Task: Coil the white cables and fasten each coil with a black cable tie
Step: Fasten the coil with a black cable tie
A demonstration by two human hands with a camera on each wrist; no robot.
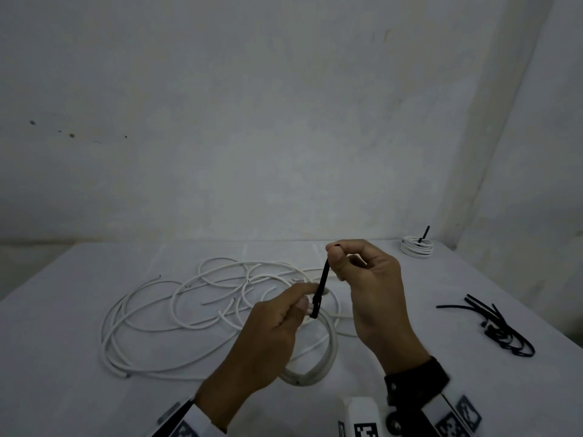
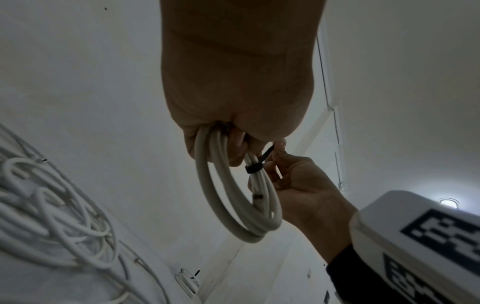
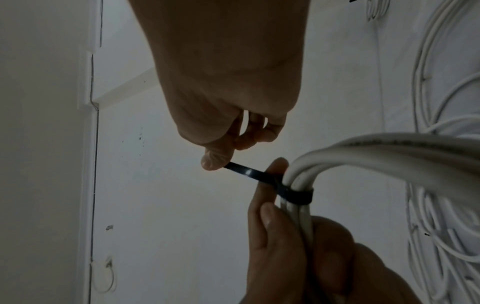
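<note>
White cable coil [image 2: 235, 191] hangs above the bench [image 1: 79, 389], near the middle front, and I see my left hand [image 1: 268, 339] curled round its upper part, fingers closed on the bundled strands. A black cable tie [image 3: 293, 195] is looped around the strands just beyond my left fingers, and its free tail runs up and away from the coil. My right hand [image 1: 372, 294] pinches that tail between thumb and forefinger near its tip, the other fingers loosely curled behind; the strap looks taut between the two hands in the right wrist view. In the head view the tie [image 1: 320, 290] shows as a dark strip slanting from my left fingertips up to my right thumb.

Behind and to the left of my hands, loose white cables [image 1: 176, 310] lie spread on the bench in overlapping loops, uncoiled. At the far right corner of the bench sits a finished coil [image 1: 416, 247], bound by a tie whose tail sticks up. To the right, well apart from my hands, a small heap of spare black ties [image 1: 501, 329] lies on the bench surface. I see no container on the bench; everything rests straight on its pale top. A wrist-mounted camera housing [image 2: 420, 242] with a black-and-white marker shows on my right forearm.
</note>
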